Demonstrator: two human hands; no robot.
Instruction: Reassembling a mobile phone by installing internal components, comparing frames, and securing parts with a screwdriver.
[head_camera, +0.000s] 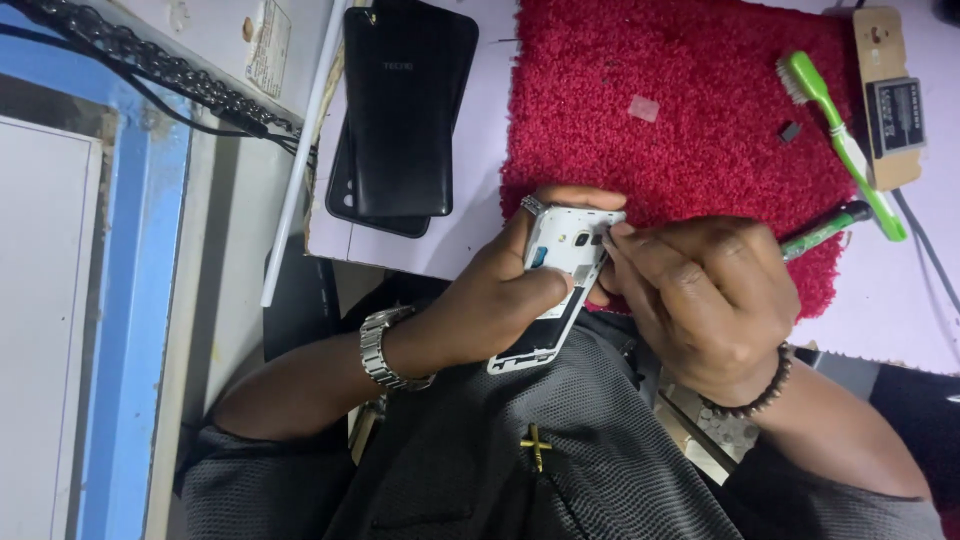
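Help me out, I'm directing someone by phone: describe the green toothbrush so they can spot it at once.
Find the red fuzzy mat covering the table's middle. Along its right edge lies the green toothbrush, slanting with white bristles at the top. Unlike the dark-tipped green tool just below it, it is bright green and white.

The opened phone (558, 290) sits between the left hand (495, 290) and the right hand (700, 300), over the near edge of the mat (680, 110). The mat lies on the table (470, 200). Left of the mat, two phone back covers (400, 120) lie stacked. A toothbrush (845, 140) lies across the mat's right edge, a battery (895, 115) just right of it. A small chip (789, 131) lies on the mat left of the toothbrush.
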